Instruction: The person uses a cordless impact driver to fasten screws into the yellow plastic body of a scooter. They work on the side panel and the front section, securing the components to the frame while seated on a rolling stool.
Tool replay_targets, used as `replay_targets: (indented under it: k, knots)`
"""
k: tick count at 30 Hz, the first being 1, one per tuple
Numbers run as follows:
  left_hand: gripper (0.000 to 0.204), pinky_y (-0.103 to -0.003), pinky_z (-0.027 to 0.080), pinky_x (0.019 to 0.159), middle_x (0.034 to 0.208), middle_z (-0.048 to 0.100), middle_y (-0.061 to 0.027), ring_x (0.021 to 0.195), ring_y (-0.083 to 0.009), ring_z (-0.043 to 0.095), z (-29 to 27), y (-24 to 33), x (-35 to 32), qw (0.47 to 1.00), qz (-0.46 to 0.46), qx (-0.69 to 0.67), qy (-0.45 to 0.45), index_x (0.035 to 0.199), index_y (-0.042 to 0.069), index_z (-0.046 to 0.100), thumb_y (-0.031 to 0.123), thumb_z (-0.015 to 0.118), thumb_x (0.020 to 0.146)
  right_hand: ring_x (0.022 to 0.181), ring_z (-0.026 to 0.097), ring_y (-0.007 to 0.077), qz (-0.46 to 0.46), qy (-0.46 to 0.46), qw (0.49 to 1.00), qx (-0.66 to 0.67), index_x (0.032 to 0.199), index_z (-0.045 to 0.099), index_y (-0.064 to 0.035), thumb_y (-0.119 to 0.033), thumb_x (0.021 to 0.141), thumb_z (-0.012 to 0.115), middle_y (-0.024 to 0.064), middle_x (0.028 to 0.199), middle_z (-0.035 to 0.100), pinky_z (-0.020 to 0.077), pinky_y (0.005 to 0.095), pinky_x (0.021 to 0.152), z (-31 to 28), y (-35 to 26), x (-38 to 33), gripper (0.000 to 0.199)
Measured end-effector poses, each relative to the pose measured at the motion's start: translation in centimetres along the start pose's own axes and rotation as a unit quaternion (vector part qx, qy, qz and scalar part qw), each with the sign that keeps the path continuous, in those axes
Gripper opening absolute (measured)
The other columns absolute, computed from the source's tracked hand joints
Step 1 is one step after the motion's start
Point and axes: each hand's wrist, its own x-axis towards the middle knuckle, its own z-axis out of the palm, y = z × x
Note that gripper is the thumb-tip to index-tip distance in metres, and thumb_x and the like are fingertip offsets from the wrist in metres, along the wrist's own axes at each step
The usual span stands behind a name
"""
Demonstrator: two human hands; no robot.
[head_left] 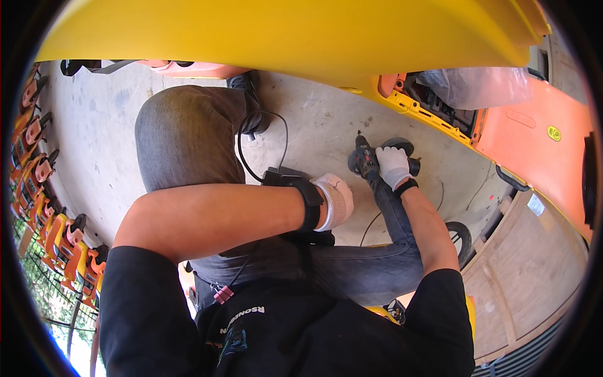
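My right hand (394,164), in a white glove, is wrapped round the grip of a black power drill (366,156). The drill's bit points away from me, low over the floor beside my lower leg. Dark round shapes (399,144) show behind the drill and the hand; I cannot make out what they are. My left hand (338,200), also gloved, is bent in and rounded like a fist in front of my body. Its fingers are turned away, so whatever they hold is hidden. A black box (282,176) with a cable sits by the left wrist strap.
Overhead spans a large yellow panel (276,31), close above my knee. To the right stands an orange panel (540,132) with clear plastic sheeting (480,87) by it. A wooden crate (527,270) is at lower right. Several orange and yellow machines (66,245) line the left side.
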Motion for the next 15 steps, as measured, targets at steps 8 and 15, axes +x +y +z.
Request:
replay_targets:
  k: [8, 15]
  knots:
    - [0.021, -0.039, 0.057, 0.075, 0.1, 0.074, -0.0083, 0.096, -0.0271, 0.07, -0.3, -0.1, 0.2, 1.0, -0.004, 0.01, -0.021, 0.099, 0.012, 0.076, 0.018, 0.068, 0.08, 0.098, 0.066, 0.0285, 0.019, -0.039, 0.999, 0.006, 0.102, 0.062, -0.0106, -0.014, 0.087, 0.057, 0.0108, 0.097, 0.068, 0.0468, 0.0434, 0.083, -1.1, 0.0, 0.4, 0.016]
    - [0.021, -0.04, 0.057, 0.073, 0.101, 0.074, -0.0082, 0.095, -0.0279, 0.071, 0.1, 0.0, 0.6, 1.0, -0.01, 0.007, -0.02, 0.1, 0.012, 0.076, 0.017, 0.067, 0.081, 0.097, 0.065, 0.0287, 0.012, -0.029, 0.999, 0.011, 0.101, 0.061, -0.0103, -0.014, 0.083, 0.06, 0.0107, 0.096, 0.068, 0.0468, 0.0434, 0.082, -1.9, -0.6, -0.1, 0.018]
